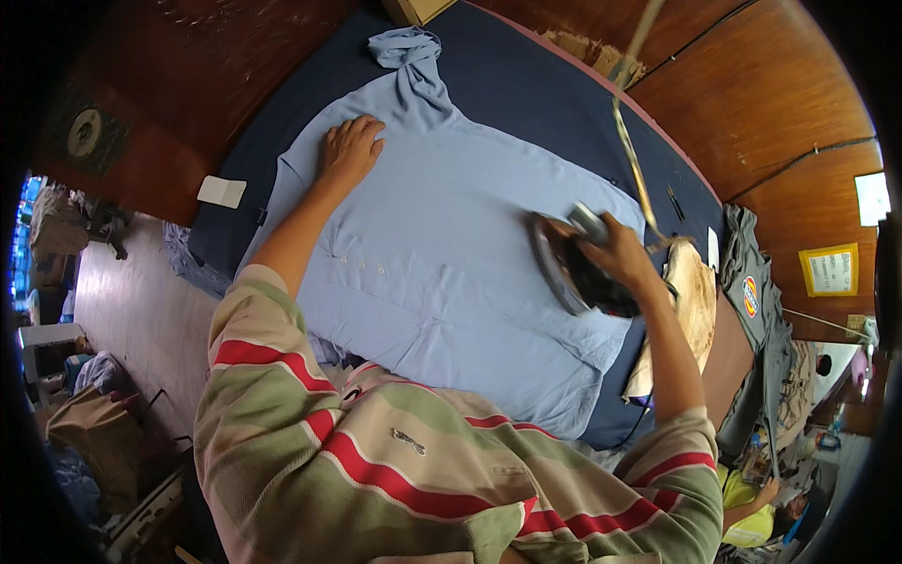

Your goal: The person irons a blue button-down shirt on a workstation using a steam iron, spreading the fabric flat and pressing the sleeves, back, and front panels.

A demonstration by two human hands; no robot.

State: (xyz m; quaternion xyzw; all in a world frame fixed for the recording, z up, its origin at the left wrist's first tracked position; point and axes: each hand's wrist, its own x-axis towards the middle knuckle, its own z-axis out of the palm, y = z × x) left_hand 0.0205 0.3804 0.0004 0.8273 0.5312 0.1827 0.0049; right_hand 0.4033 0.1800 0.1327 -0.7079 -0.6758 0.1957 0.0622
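A light blue shirt [427, 211] lies spread over the dark blue cloth of the table, with one sleeve bunched at the far end. My left hand [352, 148] rests on the shirt's upper left part, fingers laid on the fabric and holding nothing. On the right side of the shirt, my right hand [618, 252] is closed round the handle of a clothes iron [561, 268]. The iron is blurred by motion, and its soleplate is hidden. Small wrinkles and a few pale buttons show in the shirt's nearer half.
A scorched pale cloth [695, 305] lies right of the iron, beside a cord wrapped in cloth [634, 160]. Dark grey trousers [752, 291] hang at the right. A white card [222, 192] sits at the table's left edge. Another person [752, 512] is at lower right.
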